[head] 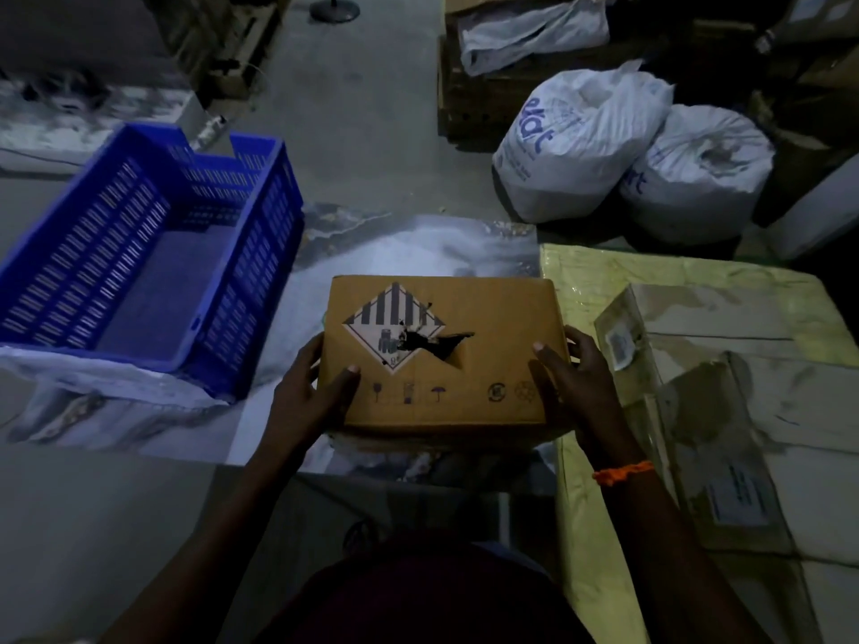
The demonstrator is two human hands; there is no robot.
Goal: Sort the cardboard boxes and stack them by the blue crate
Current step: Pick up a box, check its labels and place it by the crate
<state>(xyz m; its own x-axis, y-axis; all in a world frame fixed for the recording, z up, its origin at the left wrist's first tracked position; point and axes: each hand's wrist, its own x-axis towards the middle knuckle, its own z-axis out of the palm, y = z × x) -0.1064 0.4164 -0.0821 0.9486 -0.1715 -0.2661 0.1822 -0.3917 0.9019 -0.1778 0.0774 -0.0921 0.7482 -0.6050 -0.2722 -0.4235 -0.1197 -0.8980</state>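
Note:
A brown cardboard box (488,313) with a striped diamond hazard label and a torn hole in its top sits in the middle of the view. My left hand (310,392) grips its left side, thumb on the top face. My right hand (574,378) grips its right side, thumb on top as well. The blue crate (274,216), a slatted plastic one, stands to the left of the box with nothing visible inside. Whether the box rests on the surface or is lifted, I cannot tell.
Flattened and wrapped cardboard boxes (725,402) lie to the right on a yellow-green sheet (604,276). Two filled white sacks (581,146) stand at the back right, with dark crates and cartons behind them. A marbled sheet (418,244) covers the floor beyond the box.

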